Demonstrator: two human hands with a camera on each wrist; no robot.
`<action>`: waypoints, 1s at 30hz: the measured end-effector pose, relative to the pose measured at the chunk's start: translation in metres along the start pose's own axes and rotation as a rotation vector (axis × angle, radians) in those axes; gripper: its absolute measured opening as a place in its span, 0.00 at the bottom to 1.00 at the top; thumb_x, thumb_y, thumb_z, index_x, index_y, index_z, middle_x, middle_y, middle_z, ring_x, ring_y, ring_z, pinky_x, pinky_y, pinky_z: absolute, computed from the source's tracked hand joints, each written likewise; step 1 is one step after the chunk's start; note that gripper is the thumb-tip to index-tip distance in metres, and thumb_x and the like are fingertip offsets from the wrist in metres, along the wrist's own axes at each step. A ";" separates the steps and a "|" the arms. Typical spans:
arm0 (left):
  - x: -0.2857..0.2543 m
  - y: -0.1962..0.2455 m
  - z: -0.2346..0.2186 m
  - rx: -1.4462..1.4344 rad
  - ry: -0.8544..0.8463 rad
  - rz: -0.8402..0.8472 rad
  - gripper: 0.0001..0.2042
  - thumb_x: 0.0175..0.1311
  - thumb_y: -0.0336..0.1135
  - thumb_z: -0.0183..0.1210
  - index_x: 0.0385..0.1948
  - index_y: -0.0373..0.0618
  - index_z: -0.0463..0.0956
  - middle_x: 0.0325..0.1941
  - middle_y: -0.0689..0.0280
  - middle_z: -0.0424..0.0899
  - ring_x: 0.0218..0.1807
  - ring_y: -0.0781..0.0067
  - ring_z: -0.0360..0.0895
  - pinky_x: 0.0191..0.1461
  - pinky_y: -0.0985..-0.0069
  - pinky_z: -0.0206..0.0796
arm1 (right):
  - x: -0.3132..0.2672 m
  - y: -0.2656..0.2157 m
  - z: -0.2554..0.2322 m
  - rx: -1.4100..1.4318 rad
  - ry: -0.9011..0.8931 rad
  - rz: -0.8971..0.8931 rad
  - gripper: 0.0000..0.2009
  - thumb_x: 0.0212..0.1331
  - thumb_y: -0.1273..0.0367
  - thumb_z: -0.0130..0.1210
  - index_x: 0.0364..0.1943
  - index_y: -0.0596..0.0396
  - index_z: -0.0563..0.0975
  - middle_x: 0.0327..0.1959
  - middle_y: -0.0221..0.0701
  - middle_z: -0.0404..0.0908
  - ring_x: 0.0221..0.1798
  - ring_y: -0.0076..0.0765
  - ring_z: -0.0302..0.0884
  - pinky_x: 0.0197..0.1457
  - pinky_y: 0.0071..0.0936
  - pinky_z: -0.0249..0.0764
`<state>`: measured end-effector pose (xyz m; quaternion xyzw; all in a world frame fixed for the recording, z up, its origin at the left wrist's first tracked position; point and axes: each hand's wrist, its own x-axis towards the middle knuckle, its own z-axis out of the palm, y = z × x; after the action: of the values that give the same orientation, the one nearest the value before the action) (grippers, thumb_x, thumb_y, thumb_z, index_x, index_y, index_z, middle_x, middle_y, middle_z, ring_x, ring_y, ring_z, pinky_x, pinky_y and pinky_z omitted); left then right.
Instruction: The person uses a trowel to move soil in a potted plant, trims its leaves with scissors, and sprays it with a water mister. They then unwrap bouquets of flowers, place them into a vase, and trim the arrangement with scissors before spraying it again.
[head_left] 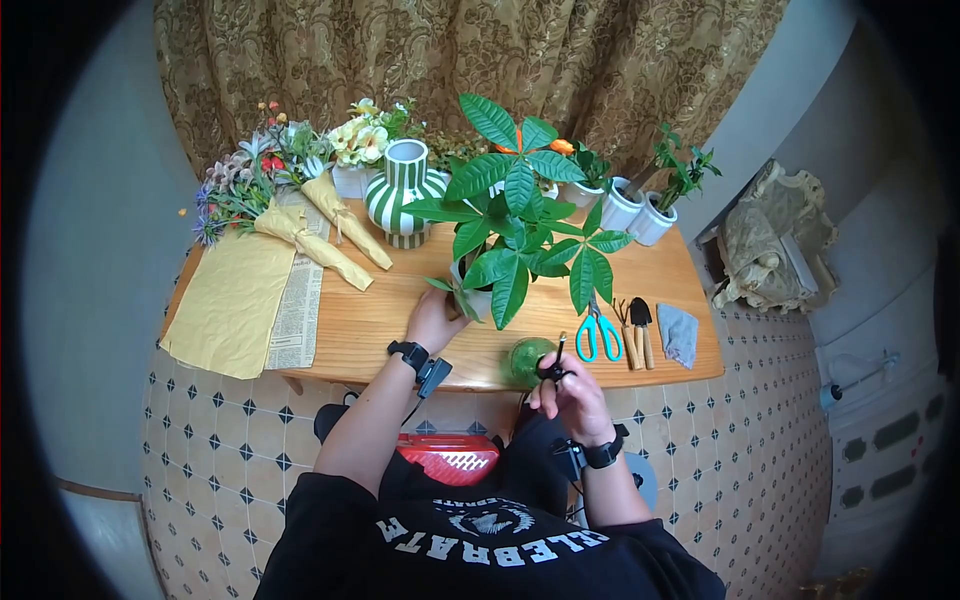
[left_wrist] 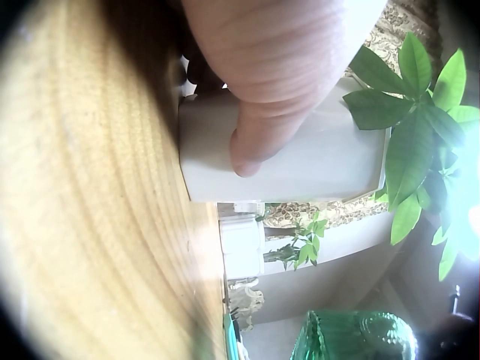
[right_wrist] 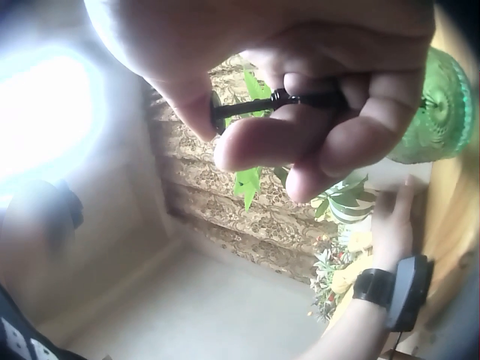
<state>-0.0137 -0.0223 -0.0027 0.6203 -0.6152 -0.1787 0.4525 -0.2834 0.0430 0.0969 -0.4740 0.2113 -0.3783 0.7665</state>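
A leafy green potted plant [head_left: 519,190] stands on the wooden table in a white flowerpot [left_wrist: 315,161]. My left hand [head_left: 437,322] grips this pot low on its side. In the left wrist view the thumb lies across a flat face of the pot, and the other fingers are mostly hidden behind it. Near the front edge, my right hand [head_left: 572,392] holds a green glass spray bottle [head_left: 527,362] by its black pump top. Its fingers curl round the neck, with the thumb at the end of the plunger [right_wrist: 217,112].
Right of the bottle lie teal-handled scissors [head_left: 598,338], a small rake [head_left: 628,335], a small shovel [head_left: 642,335] and a grey cloth [head_left: 678,335]. A green-striped vase [head_left: 406,195], wrapped flowers [head_left: 315,245] and brown paper [head_left: 225,300] occupy the left. Small potted plants [head_left: 652,220] line the back right.
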 end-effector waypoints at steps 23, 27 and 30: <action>0.000 -0.001 0.000 -0.021 -0.004 -0.001 0.25 0.47 0.38 0.68 0.45 0.37 0.69 0.40 0.53 0.78 0.46 0.52 0.74 0.50 0.61 0.67 | -0.002 -0.015 -0.010 -0.039 0.106 -0.021 0.20 0.62 0.55 0.49 0.49 0.56 0.69 0.15 0.30 0.68 0.27 0.33 0.72 0.41 0.29 0.67; 0.001 -0.006 0.003 0.005 0.010 0.032 0.25 0.47 0.39 0.68 0.45 0.38 0.69 0.41 0.53 0.78 0.47 0.51 0.74 0.51 0.61 0.67 | 0.000 -0.010 -0.011 -0.111 0.078 0.056 0.17 0.64 0.60 0.49 0.51 0.56 0.68 0.17 0.29 0.70 0.28 0.31 0.74 0.41 0.27 0.68; 0.001 -0.008 0.003 0.019 0.013 0.038 0.25 0.47 0.39 0.68 0.45 0.38 0.69 0.41 0.53 0.78 0.47 0.51 0.74 0.51 0.61 0.67 | 0.001 -0.006 -0.009 -0.134 0.094 0.090 0.17 0.64 0.61 0.49 0.50 0.57 0.68 0.17 0.29 0.70 0.28 0.30 0.74 0.41 0.27 0.68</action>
<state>-0.0115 -0.0253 -0.0103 0.6137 -0.6257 -0.1602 0.4541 -0.2912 0.0356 0.0979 -0.4959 0.2932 -0.3504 0.7385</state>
